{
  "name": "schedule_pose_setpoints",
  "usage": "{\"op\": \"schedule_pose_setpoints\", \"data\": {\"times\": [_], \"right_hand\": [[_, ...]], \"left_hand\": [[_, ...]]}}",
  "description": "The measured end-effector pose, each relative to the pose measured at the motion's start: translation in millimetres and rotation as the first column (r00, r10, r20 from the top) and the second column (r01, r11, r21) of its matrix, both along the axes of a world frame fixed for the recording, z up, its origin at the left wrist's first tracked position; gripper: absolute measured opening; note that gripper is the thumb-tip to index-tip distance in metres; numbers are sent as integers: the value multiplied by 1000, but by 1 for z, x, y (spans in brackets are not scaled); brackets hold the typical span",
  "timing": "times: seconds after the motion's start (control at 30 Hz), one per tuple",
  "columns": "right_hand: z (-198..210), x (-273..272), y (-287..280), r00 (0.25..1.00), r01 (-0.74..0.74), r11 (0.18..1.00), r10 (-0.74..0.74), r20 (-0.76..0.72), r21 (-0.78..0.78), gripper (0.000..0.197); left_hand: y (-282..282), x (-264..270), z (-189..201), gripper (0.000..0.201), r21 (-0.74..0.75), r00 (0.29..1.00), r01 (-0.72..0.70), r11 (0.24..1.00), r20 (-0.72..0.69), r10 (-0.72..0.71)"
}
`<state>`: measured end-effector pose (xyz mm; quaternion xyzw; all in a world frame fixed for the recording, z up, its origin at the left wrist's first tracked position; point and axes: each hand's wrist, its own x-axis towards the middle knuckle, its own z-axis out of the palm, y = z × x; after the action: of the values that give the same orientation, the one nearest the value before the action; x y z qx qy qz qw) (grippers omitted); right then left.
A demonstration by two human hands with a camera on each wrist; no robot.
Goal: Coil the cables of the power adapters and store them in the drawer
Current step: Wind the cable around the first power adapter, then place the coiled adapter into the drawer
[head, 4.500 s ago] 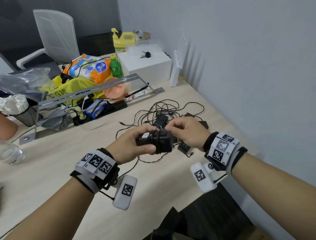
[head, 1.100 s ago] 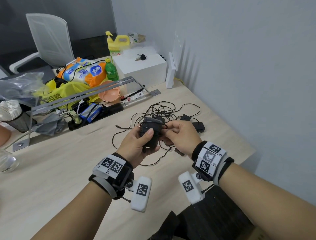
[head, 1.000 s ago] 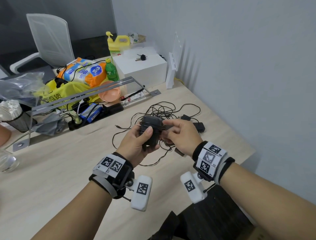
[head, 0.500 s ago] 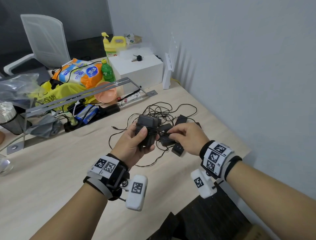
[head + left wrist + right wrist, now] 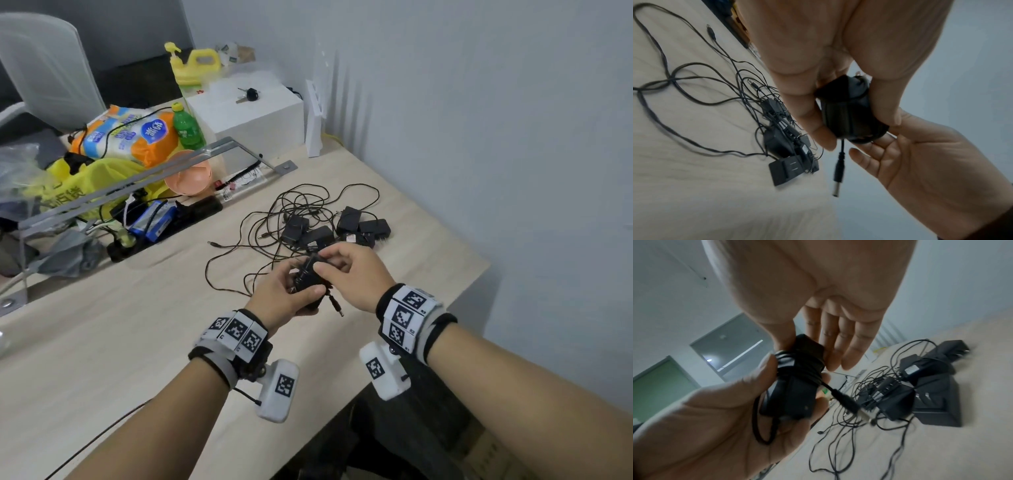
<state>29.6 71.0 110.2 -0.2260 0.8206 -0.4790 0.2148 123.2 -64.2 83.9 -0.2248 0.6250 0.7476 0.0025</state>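
My left hand grips a black power adapter with its cable wound around the body, held above the wooden table. The right hand pinches the adapter's upper end with thumb and forefinger. In the right wrist view the thumb lies on the adapter and the fingers reach behind it. The cable's barrel plug hangs free below, also visible in the left wrist view as the plug. Several more adapters lie beyond the hands in a tangle of loose cables.
A metal frame, a yellow bag, a peach bowl, a green bottle and a power strip crowd the far left. A white box stands by the wall. The table edge runs close under my wrists.
The right hand has come back from the pile of adapters to the one in my left hand. Both hands have drawn nearer to me, and the plug end now dangles free.
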Motion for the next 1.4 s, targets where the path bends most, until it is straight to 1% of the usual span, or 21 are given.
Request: {"op": "schedule_pose_setpoints", "data": {"times": [0.03,0.1,0.13,0.2,0.23,0.3,0.4,0.5,0.57,0.63,0.73,0.8,0.87,0.93,1.0,1.07,1.13,1.4], "right_hand": [[-3,3,5,1000,0,1000,0,10,18,19],[-12,9,18,1000,17,998,-18,19,54,21],[-18,12,26,999,41,997,-42,15,71,23],[-30,15,47,995,99,987,-99,0,126,28],[-37,15,57,992,126,979,-126,-7,160,29],[-58,14,91,978,207,952,-210,-12,225,29],[-96,9,145,943,314,884,-334,-3,345,27],[-124,-3,188,923,338,815,-386,5,471,27],[-135,-14,208,924,317,766,-382,0,560,31],[-145,-27,221,932,284,738,-363,6,612,34],[-166,-49,228,959,209,744,-283,17,635,35],[-182,-61,227,978,158,760,-209,6,630,40],[-194,-72,224,989,120,758,-145,-15,642,43],[-200,-82,215,995,91,722,-84,-43,686,39],[-204,-92,208,998,67,680,-48,-47,730,34],[-207,-99,205,998,52,657,-48,-27,752,30],[-209,-103,208,999,42,652,-50,-12,757,27],[-210,-106,207,994,71,672,-113,8,737,20]], "left_hand": [[2,1,-5,48,-57,999,38,998,24,-37],[10,0,-15,40,-147,993,108,983,62,-100],[15,-1,-22,37,-176,990,125,976,84,-111],[29,-2,-34,36,-212,988,114,971,127,-88],[34,-2,-42,37,-217,988,92,972,145,-61],[50,-3,-57,41,-180,981,80,980,191,-44],[73,-6,-75,45,-104,962,93,990,267,-62],[93,-17,-87,40,-89,952,108,990,298,-77],[104,-28,-92,37,-126,950,127,984,301,-84],[117,-43,-95,35,-154,949,130,979,305,-78],[133,-67,-100,32,-179,947,139,974,313,-78],[140,-80,-108,31,-207,942,157,966,326,-84],[145,-89,-117,33,-283,934,209,936,342,-105],[144,-91,-124,36,-374,920,294,879,362,-154],[145,-92,-129,37,-418,908,333,846,384,-168],[147,-93,-130,37,-443,908,333,833,388,-157],[150,-92,-129,37,-463,910,330,823,387,-147],[152,-93,-123,38,-492,911,338,803,385,-148]]}}
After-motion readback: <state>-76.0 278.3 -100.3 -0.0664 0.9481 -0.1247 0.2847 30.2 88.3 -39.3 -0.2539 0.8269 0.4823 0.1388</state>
